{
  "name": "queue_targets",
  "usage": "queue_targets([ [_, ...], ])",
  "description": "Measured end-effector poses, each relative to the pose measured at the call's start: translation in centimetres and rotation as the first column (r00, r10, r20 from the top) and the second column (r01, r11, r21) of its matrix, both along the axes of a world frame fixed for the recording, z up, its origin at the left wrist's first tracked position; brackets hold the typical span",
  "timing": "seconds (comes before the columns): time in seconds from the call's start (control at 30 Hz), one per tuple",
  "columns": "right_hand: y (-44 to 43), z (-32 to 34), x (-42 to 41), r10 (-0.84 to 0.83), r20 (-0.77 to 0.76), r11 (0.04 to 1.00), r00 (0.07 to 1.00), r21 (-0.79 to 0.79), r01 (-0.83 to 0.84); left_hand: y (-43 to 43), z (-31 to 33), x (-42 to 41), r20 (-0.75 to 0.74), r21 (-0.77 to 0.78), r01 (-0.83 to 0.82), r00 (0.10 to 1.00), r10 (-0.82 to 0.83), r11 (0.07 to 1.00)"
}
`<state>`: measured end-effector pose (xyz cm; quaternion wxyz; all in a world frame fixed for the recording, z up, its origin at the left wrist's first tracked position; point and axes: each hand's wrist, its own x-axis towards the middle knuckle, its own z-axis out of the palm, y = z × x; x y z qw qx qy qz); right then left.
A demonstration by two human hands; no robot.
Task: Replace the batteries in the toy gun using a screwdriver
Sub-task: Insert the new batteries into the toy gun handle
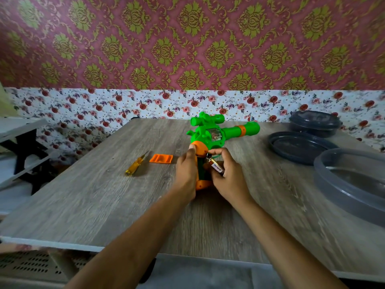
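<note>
Left grip (186, 171) curled round toy gun (208, 132) handle, right grip (228, 177) pinching battery (217, 167), screwdriver (136, 165) on counter (104, 195).

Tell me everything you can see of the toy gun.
The toy gun looks like green plastic with an orange grip, orange barrel band and a scope on top. It rests on the table, barrel pointing right, grip toward the person, battery bay open. The left hand holds the grip; the right hand pinches a battery at the bay.
</note>
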<state>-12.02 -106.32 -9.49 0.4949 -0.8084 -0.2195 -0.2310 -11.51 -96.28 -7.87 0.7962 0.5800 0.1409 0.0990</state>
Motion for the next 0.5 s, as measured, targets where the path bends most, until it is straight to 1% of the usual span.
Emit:
queue_targets([
  [0.2, -0.37, 0.14, -0.32, -0.056, 0.24, 0.972, 0.969, -0.207, 0.108, 0.24, -0.2, 0.08, -0.037, 0.022, -0.026, 0.999, 0.026, 0.999],
  [0.3, -0.64, 0.14, -0.33, -0.033, 0.276, 0.939, 0.961, -0.321, 0.124, 0.27, -0.15, -0.24, -0.053, 0.005, -0.043, 0.998, 0.043, 0.999],
  [0.4, -0.91, 0.13, -0.37, -0.027, 0.317, 0.917, 0.948, -0.371, 0.15, 0.26, -0.07, -0.24, -0.064, -0.007, -0.044, 0.997, 0.044, 0.999],
  [0.5, -0.4, -0.02, -0.95, 0.006, 0.375, 0.858, 0.927, -0.478, 0.187, 0.33, 0.28, -0.41, -0.066, -0.033, -0.084, 0.994, 0.081, 0.996],
])
